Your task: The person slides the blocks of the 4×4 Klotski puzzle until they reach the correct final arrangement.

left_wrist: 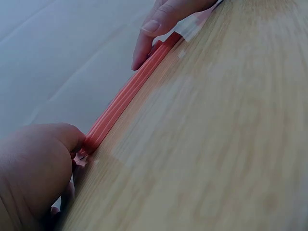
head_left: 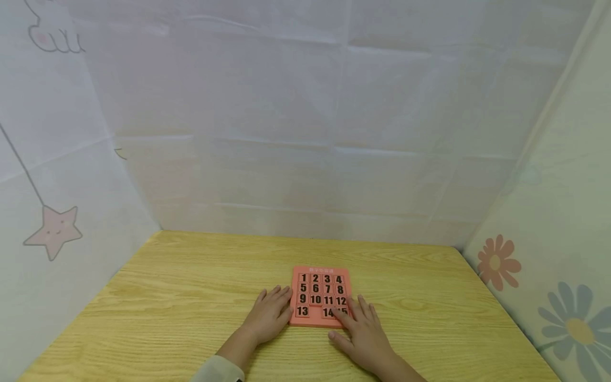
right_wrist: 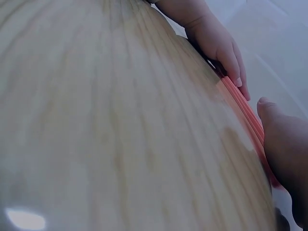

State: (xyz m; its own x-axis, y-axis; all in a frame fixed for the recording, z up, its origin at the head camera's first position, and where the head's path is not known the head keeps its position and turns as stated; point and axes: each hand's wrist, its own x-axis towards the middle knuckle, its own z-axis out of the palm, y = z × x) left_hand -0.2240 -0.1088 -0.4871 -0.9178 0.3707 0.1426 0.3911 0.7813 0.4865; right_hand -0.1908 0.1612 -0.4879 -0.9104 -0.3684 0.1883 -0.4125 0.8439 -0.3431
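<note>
A pink number slide puzzle [head_left: 312,321] lies flat on the wooden table, its numbered tiles in rows. In the bottom row, a gap separates the tile marked 13 [head_left: 303,311] from the tile marked 14 [head_left: 327,313]. My left hand [head_left: 269,315] rests against the puzzle's left edge with its fingers extended; its thumb touches the near left side in the left wrist view. Over the lower right corner, my right hand [head_left: 366,338] lays a straight index finger on the tile marked 15, partly covering it. The right thumb is spread away from the puzzle's front edge.
The wood-grain table [head_left: 191,297] extends around the puzzle. A pale creased sheet [head_left: 305,132] stands behind it. Side sheets carry a pink star [head_left: 54,232] on the left and flowers [head_left: 496,262] on the right.
</note>
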